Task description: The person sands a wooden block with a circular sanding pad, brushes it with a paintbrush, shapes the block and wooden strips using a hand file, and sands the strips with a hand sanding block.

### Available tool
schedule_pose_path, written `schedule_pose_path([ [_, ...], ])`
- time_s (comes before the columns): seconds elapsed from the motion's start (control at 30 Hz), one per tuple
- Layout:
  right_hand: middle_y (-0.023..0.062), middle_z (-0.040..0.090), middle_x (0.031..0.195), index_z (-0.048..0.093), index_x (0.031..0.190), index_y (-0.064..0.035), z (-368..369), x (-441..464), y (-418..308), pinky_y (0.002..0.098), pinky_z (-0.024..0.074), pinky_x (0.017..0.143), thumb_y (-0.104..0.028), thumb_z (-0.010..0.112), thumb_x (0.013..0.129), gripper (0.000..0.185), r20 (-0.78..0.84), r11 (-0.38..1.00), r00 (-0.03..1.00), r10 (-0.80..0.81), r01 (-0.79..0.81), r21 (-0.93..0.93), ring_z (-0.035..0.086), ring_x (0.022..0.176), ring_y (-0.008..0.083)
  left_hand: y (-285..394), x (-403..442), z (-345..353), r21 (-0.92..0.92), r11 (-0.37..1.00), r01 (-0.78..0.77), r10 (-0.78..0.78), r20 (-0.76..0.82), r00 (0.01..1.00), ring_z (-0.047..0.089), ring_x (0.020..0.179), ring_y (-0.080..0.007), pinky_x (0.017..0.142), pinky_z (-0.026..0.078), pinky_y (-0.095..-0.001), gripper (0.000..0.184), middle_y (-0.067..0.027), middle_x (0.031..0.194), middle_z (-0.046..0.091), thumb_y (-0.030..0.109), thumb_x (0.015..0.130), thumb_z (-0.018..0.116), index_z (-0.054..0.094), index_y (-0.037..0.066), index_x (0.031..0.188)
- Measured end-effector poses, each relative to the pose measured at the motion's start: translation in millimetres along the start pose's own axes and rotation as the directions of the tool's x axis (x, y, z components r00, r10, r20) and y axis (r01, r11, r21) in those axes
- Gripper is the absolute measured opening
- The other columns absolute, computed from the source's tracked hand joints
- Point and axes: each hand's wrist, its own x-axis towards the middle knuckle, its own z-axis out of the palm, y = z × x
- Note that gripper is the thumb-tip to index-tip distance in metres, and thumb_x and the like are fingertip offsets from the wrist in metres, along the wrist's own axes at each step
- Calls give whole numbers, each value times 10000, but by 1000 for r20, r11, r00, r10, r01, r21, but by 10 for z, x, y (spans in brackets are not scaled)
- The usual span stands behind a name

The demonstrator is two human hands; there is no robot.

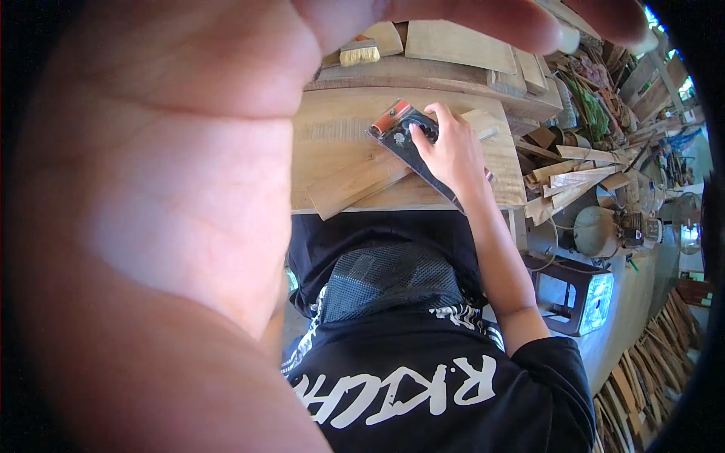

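My left hand (pixel 196 189) is raised very close to the camera and fills the left of the head view. Its palm shows, with fingers stretched out along the top edge and nothing visible in it. My right hand (pixel 455 151) rests on a long, flat black hand tool (pixel 411 142) with an orange end, thumb and fingers curled over its top. The tool's exact kind cannot be made out. It lies at a slant across a narrow wooden board (pixel 355 185) on the wooden bench top (pixel 325 113).
A brush (pixel 359 51) with pale bristles lies at the back among wooden boards (pixel 461 51). Scrap wood (pixel 581 177) is piled to the right. Below it stand a dark stool (pixel 570 296) and a fan (pixel 686 215). Stacked wood strips (pixel 642 370) fill the lower right.
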Motion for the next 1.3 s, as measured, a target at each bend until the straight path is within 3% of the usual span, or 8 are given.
schedule_pose_path([
  [0.1,223,724,1038,651,1156,-33,7,102,46,508,552,861,-313,724,928,367,-34,992,991,-126,127,28,702,971,408,-11,-12,30,11,1000,-3,3,-17,1000,533,1340,-347,1096,413,-474,845,-237,1474,532,516,909,650,421,-29,1513],
  [0.2,226,727,1050,664,1181,-34,-126,202,-9,488,550,878,-328,736,920,399,-69,989,989,-132,137,59,699,999,409,-32,22,-23,6,1000,-1,1,-18,1000,534,1338,-347,1096,413,-474,843,-238,1475,531,521,914,643,419,-29,1513],
  [0.43,150,758,1065,721,1126,-22,-932,163,-407,366,552,920,-330,757,945,360,-406,895,902,-148,297,332,735,970,226,-87,72,-110,-12,1000,-3,3,-13,1000,536,1335,-346,1096,413,-474,840,-239,1477,529,532,924,626,415,-28,1515],
  [0.5,127,753,1066,722,1141,-19,-1188,95,-511,351,550,924,-280,738,962,317,-540,773,823,-178,457,440,725,977,202,-93,56,-75,1,1000,-4,4,-21,1000,536,1334,-345,1096,412,-474,839,-239,1477,528,535,928,621,414,-27,1515],
  [0.6,331,597,1351,555,1376,95,-1804,30,-258,538,481,1086,-600,437,1013,792,-497,545,679,-541,733,408,627,1249,425,-117,-4,44,26,1000,-7,8,-58,998,537,1333,-345,1096,412,-474,838,-240,1478,527,539,932,614,412,-27,1516],
  [0.63,329,599,1347,557,1373,93,-1928,-46,-260,536,482,1083,-595,439,1013,785,-464,450,617,-636,785,426,628,1245,424,-115,-15,57,33,999,-7,9,-62,998,537,1332,-345,1096,412,-474,837,-240,1478,527,541,934,611,411,-27,1516],
  [0.83,313,613,1320,570,1358,81,-2082,-431,-545,524,489,1066,-570,454,1015,746,-414,287,520,-747,815,504,635,1216,419,-184,6,64,35,999,3,1,-90,996,539,1329,-344,1096,412,-473,835,-241,1480,525,550,943,597,408,-26,1517],
  [1.3,277,646,1258,600,1322,55,-1732,-363,-731,496,503,1025,-512,487,1019,653,-444,292,553,-705,797,528,651,1149,407,-224,31,5,42,999,20,-16,-100,995,544,1323,-342,1096,411,-473,831,-243,1483,521,572,965,563,399,-24,1520],
])
